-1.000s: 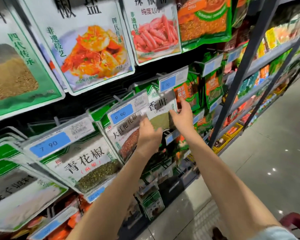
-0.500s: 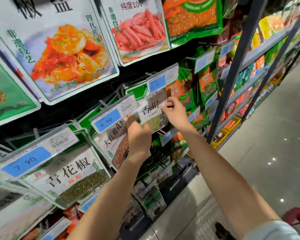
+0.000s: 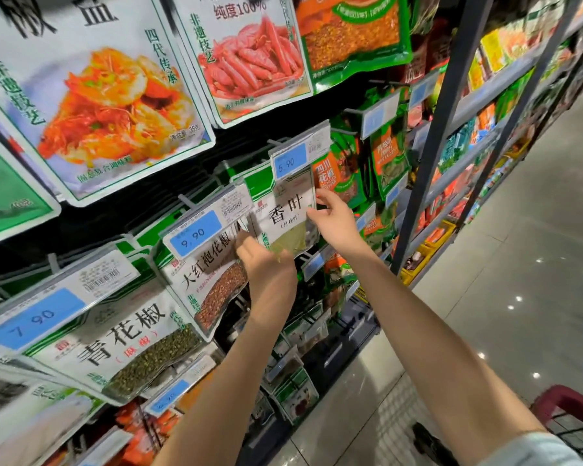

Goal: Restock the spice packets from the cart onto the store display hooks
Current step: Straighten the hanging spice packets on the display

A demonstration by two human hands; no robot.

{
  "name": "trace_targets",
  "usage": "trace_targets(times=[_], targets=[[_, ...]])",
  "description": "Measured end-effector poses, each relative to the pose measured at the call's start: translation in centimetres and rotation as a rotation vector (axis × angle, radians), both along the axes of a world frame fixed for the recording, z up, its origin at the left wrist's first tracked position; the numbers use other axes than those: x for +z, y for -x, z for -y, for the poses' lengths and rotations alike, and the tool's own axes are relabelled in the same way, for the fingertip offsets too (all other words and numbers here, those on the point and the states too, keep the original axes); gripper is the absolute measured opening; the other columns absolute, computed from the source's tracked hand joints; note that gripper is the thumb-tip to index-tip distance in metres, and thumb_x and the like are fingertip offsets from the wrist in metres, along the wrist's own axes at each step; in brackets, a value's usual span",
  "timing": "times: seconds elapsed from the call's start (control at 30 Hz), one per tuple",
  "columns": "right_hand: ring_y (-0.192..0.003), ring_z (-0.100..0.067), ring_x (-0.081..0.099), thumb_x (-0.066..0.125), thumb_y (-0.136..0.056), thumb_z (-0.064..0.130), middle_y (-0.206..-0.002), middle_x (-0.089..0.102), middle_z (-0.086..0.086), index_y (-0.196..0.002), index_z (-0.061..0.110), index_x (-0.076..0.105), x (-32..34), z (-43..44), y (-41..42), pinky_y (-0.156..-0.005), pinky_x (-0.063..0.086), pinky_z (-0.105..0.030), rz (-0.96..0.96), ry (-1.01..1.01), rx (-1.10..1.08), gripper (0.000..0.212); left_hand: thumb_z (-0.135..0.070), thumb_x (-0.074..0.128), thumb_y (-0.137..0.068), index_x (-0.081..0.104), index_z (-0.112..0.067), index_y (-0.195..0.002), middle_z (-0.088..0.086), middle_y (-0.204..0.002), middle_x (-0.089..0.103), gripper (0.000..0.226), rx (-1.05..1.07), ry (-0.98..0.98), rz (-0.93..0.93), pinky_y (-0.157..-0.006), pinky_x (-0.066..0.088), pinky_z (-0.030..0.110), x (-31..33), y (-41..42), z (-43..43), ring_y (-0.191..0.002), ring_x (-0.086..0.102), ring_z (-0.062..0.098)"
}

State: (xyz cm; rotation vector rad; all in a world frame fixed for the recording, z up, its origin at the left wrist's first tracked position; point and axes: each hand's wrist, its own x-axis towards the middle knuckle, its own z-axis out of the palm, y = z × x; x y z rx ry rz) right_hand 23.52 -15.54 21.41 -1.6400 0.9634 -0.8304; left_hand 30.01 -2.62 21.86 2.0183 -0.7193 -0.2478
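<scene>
Where the display fills the upper left of the frame, a large shrimp-print packet point(image 3: 108, 102) hangs above a green peppercorn packet point(image 3: 115, 348) that sits behind a blue 7.90 price tag point(image 3: 34, 319). Right of that, toward the middle, a red peppercorn packet point(image 3: 212, 284) hangs under a 9.90 price tag point(image 3: 196, 232). Just beside it, the left hand point(image 3: 266, 264) is raised with its back to the camera, its fingers curled at the lower left corner of the bay-leaf packet point(image 3: 286, 216) and gripping it. This packet is upright at the centre of the frame, directly beneath a 5.90 price tag point(image 3: 290, 159) and against the row of hanging stock. At its right edge the right hand point(image 3: 334, 220) pinches it between thumb and fingertips, so the two hands are apart with the packet between them. Farther right, orange-and-green packets point(image 3: 337, 183) hang behind a dark shelf upright point(image 3: 435, 163), and shelves run away along a glossy floor point(image 3: 519, 264). At the lower right corner the red rim of the cart point(image 3: 566, 403) shows beside a pale sleeve point(image 3: 532, 449).
</scene>
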Motion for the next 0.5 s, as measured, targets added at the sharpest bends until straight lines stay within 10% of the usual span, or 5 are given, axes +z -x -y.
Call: trace_targets(times=[0.23,0.5], targets=[[-0.11,-0.009,0.051,0.05,-0.098,0.018,-0.134,0.05,-0.002,-0.142,0.014,0.043,0.0,1.7,2.2,-0.086,0.037,-0.019,0.038,0.002,-0.136,0.044,-0.001,0.046,-0.089,0.056,-0.007,-0.11,0.006,-0.113,0.051,0.024,-0.345,0.055,0.344,-0.091,0.037,0.02,-0.8,1.9,0.4,-0.108,0.045,0.019],[-0.099,-0.014,0.055,0.056,-0.096,0.018,-0.151,0.033,-0.007,-0.148,0.012,0.031,0.4,8.1,3.2,-0.087,0.045,-0.027,-0.124,0.128,-0.136,0.059,-0.009,0.055,-0.089,0.045,0.001,-0.125,0.021,-0.123,0.052,0.038,-0.406,-0.115,0.053,-0.09,0.045,0.04,1.8,1.1,10.4,-0.111,0.053,0.034]])
